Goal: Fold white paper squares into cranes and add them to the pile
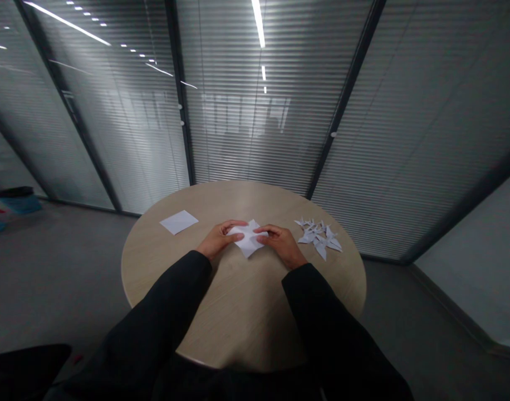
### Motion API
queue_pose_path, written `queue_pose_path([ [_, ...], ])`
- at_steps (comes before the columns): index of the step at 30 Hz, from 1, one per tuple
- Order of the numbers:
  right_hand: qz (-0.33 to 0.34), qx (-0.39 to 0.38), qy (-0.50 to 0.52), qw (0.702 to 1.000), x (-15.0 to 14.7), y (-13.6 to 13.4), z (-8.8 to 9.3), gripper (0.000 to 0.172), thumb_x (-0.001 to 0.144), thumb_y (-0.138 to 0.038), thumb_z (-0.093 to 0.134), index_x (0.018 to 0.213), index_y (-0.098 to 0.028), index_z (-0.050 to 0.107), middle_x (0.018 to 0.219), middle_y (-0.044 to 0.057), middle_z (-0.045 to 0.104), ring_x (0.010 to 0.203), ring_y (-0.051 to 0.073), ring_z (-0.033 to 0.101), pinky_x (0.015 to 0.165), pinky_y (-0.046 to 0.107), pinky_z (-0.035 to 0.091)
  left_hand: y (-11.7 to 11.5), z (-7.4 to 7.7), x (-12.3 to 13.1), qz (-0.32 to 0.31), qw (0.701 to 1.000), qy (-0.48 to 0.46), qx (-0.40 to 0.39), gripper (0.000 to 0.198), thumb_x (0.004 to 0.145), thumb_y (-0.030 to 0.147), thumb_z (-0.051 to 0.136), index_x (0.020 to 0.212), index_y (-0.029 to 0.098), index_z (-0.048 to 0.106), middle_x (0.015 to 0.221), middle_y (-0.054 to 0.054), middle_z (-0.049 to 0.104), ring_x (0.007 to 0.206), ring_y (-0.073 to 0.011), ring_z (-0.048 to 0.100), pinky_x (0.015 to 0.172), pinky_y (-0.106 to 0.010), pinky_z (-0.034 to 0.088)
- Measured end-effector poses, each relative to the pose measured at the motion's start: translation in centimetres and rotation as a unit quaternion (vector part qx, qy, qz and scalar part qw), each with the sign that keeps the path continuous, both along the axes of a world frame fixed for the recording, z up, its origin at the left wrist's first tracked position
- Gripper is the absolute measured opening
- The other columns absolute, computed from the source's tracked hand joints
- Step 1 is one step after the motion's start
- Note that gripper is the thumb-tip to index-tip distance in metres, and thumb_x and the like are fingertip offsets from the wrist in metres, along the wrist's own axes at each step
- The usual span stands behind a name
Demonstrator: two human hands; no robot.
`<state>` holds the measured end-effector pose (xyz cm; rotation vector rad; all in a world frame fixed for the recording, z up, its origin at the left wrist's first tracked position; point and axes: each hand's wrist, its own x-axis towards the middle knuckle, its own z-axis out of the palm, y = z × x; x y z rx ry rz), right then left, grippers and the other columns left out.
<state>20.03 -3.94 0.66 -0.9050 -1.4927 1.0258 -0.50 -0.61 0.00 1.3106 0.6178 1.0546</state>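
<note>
"As the head view looks down on the round table, both hands are on the white paper, around the middle of the wooden top!"

"And how's the grip?"

"Left hand pinches the left edge, thumb on top; right hand pinches the right edge the same way, so the piece sits between them, one corner pointing toward the wearer. Whether it touches the wood, I can't tell."

"What's out on the flanks?"

"Over on the left, a flat sheet, well apart from the hand. On the right, just beyond the right hand, a cluster of folded papers, all sharp points, bunched together."

"And the backdrop?"

"Slatted blinds behind the far rim, and a blue bin with a black liner, far left on the floor!"
</note>
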Motion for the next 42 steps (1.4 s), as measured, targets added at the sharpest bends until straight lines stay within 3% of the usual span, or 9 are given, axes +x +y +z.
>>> queue_pose_path([
  [4, -0.063, 0.026, 0.026, 0.997, -0.3, 0.4, -0.6, 0.034, 0.063, -0.041, 0.078, 0.090, -0.022, 0.074, 0.095, 0.005, 0.073, 0.086, 0.021, 0.064, 0.079, 0.036, 0.050, -0.2, -0.1, 0.4, 0.056, 0.996, -0.053, -0.054, 0.083, 0.063, 0.031, 0.082, 0.136, 0.019, 0.043, 0.100, -0.009, 0.065, 0.087, -0.0175, 0.063, 0.087, -0.036, 0.047],
  [8, -0.104, 0.026, 0.067, 0.992, -0.7, 0.6, -1.3, 0.041, 0.064, -0.041, 0.078, 0.099, -0.022, 0.072, 0.106, 0.007, 0.071, 0.097, 0.024, 0.064, 0.086, 0.038, 0.049, -0.6, -0.4, 1.0, 0.032, 0.994, -0.057, -0.088, 0.102, 0.063, 0.031, 0.083, 0.147, 0.022, 0.026, 0.093, -0.005, 0.064, 0.084, -0.0160, 0.063, 0.086, -0.036, 0.046],
  [11, -0.108, 0.011, 0.081, 0.991, -1.0, 0.6, -1.5, 0.042, 0.064, -0.041, 0.077, 0.102, -0.023, 0.072, 0.106, 0.006, 0.071, 0.096, 0.023, 0.064, 0.084, 0.038, 0.051, -0.6, -0.8, 1.3, 0.029, 0.998, -0.032, -0.049, 0.107, 0.060, 0.028, 0.084, 0.149, 0.024, 0.023, 0.086, -0.001, 0.064, 0.075, -0.0130, 0.061, 0.079, -0.030, 0.045],
  [16, -0.124, 0.005, 0.056, 0.991, -1.0, 0.6, -1.6, 0.043, 0.064, -0.041, 0.078, 0.101, -0.020, 0.073, 0.093, 0.006, 0.073, 0.082, 0.021, 0.064, 0.077, 0.037, 0.051, 0.2, -1.0, 1.3, 0.106, 0.993, 0.009, 0.051, 0.079, 0.062, 0.029, 0.082, 0.135, 0.020, 0.051, 0.071, 0.003, 0.059, 0.068, -0.0112, 0.057, 0.072, -0.025, 0.043],
  [19, -0.139, 0.018, 0.044, 0.989, -1.0, 0.6, -1.4, 0.041, 0.065, -0.041, 0.077, 0.100, -0.020, 0.073, 0.092, 0.007, 0.073, 0.081, 0.021, 0.064, 0.077, 0.036, 0.051, 0.2, -0.8, 1.2, 0.133, 0.987, 0.026, 0.082, 0.050, 0.064, 0.031, 0.079, 0.111, 0.016, 0.069, 0.084, -0.004, 0.068, 0.080, -0.0156, 0.061, 0.078, -0.028, 0.045],
  [22, -0.148, 0.018, 0.045, 0.988, -1.1, 0.5, -1.4, 0.041, 0.065, -0.042, 0.077, 0.099, -0.020, 0.074, 0.092, 0.006, 0.073, 0.081, 0.020, 0.063, 0.077, 0.036, 0.051, 0.0, -0.7, 1.2, 0.146, 0.985, 0.037, 0.087, 0.034, 0.066, 0.033, 0.077, 0.094, 0.016, 0.075, 0.099, -0.009, 0.072, 0.092, -0.0220, 0.063, 0.086, -0.033, 0.046],
  [33, -0.145, 0.017, 0.047, 0.988, -1.0, 0.8, -1.3, 0.037, 0.062, -0.044, 0.078, 0.088, -0.018, 0.075, 0.089, 0.007, 0.073, 0.081, 0.022, 0.066, 0.077, 0.035, 0.052, 0.0, -0.5, 0.9, 0.201, 0.961, 0.110, 0.156, 0.028, 0.070, 0.039, 0.071, 0.085, 0.017, 0.077, 0.093, -0.009, 0.075, 0.091, -0.0250, 0.068, 0.089, -0.037, 0.049],
  [39, -0.148, 0.047, 0.035, 0.987, -1.1, 0.5, -1.2, 0.031, 0.067, -0.043, 0.075, 0.087, -0.019, 0.074, 0.087, 0.005, 0.072, 0.078, 0.019, 0.064, 0.074, 0.032, 0.051, -0.6, -0.4, 0.9, 0.195, 0.950, 0.121, 0.210, 0.027, 0.075, 0.040, 0.068, 0.089, 0.018, 0.077, 0.097, -0.008, 0.075, 0.095, -0.0245, 0.068, 0.092, -0.038, 0.049],
  [42, -0.131, 0.068, 0.009, 0.989, -1.2, 0.2, -1.1, 0.033, 0.069, -0.042, 0.074, 0.094, -0.021, 0.074, 0.096, 0.006, 0.071, 0.082, 0.019, 0.064, 0.076, 0.032, 0.051, -1.1, -0.5, 1.0, 0.177, 0.945, 0.137, 0.237, 0.027, 0.078, 0.038, 0.065, 0.093, 0.019, 0.076, 0.101, -0.007, 0.074, 0.099, -0.0241, 0.068, 0.096, -0.038, 0.048],
])
